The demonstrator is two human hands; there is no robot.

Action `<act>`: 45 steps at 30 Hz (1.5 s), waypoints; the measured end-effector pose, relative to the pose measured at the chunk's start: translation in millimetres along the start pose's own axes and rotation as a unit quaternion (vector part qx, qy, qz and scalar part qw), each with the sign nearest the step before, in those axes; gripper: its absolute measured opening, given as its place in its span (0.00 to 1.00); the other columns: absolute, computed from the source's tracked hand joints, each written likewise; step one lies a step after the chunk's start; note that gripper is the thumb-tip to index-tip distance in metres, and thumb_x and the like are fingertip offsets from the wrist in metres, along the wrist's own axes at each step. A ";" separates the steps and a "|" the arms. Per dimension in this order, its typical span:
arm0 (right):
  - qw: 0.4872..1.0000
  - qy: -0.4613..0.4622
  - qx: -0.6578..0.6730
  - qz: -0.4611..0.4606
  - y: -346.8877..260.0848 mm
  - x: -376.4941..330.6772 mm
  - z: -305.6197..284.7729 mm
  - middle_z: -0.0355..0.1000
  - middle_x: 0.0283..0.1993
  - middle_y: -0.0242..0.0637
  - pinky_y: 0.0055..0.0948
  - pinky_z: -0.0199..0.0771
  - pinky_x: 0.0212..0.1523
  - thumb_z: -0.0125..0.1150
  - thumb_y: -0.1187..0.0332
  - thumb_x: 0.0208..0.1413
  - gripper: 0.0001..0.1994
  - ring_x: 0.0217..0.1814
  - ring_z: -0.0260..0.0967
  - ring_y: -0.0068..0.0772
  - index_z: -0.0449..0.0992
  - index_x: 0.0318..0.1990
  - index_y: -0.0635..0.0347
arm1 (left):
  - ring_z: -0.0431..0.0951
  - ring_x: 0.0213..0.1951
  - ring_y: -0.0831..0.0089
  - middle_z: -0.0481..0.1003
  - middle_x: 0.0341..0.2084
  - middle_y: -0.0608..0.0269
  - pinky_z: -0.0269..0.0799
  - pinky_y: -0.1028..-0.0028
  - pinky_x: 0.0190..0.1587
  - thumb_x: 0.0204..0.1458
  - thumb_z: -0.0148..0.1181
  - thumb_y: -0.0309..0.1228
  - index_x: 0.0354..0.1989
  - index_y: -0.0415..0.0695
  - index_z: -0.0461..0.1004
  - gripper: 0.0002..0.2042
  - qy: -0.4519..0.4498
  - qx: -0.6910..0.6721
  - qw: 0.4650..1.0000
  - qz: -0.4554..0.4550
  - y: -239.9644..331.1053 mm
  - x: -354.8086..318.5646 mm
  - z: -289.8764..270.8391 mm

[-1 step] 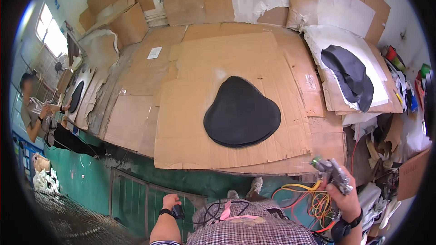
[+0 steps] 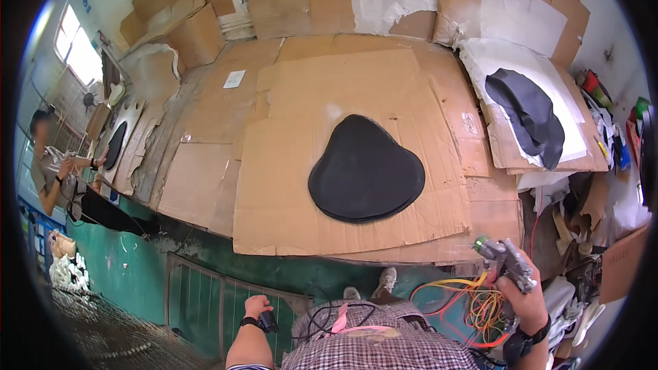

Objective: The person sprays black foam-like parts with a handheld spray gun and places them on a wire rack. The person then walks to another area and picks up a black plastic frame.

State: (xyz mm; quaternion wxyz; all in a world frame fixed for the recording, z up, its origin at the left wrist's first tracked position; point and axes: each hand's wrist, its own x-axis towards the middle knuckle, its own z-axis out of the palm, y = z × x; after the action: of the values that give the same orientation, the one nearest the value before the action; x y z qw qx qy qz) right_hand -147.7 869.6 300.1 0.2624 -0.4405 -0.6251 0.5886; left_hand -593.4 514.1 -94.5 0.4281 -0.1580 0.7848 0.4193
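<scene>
My right hand (image 2: 526,301) is wrapped round a metal spray gun (image 2: 508,265) with a green tip, held off the front right edge of the table. Left of my body, my left hand (image 2: 257,306) is curled closed, away from the table, with nothing visible in it. A black, rounded three-lobed pad (image 2: 365,171), seemingly layered at its lower edge, lies flat on the cardboard sheet (image 2: 281,212) in front of me. Neither hand touches it. At the right, a crumpled pile of black sheet material (image 2: 526,113) rests on white paper over cardboard.
Yellow and orange hoses (image 2: 483,312) lie coiled below my right hand. A metal frame (image 2: 205,294) is on the green floor. Far left, another person (image 2: 58,171) touches a black pad (image 2: 116,145). Cardboard panels (image 2: 288,0) line the table's back. Clutter and a box (image 2: 624,264) stand right.
The spray gun and my right hand have shifted very slightly right and down. My left hand and the black pad look nearly the same.
</scene>
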 end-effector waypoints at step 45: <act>0.994 0.094 -0.061 -0.020 -15.7 -43.3 11.4 0.69 0.32 0.36 0.22 0.70 0.34 0.64 0.64 0.48 0.29 0.32 0.68 0.24 0.61 0.54 0.73 | 0.76 0.21 0.73 0.73 0.21 0.64 0.68 0.77 0.20 0.45 0.54 0.25 0.31 0.41 0.74 0.05 0.022 0.037 0.987 0.152 92.4 -12.8 50.1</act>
State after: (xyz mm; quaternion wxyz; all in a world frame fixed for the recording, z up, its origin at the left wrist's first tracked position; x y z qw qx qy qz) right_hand -140.6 827.9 321.6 0.3047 -0.4959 -0.6411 0.5002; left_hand -615.1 607.7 -50.0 0.3473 -0.0301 0.8239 0.4468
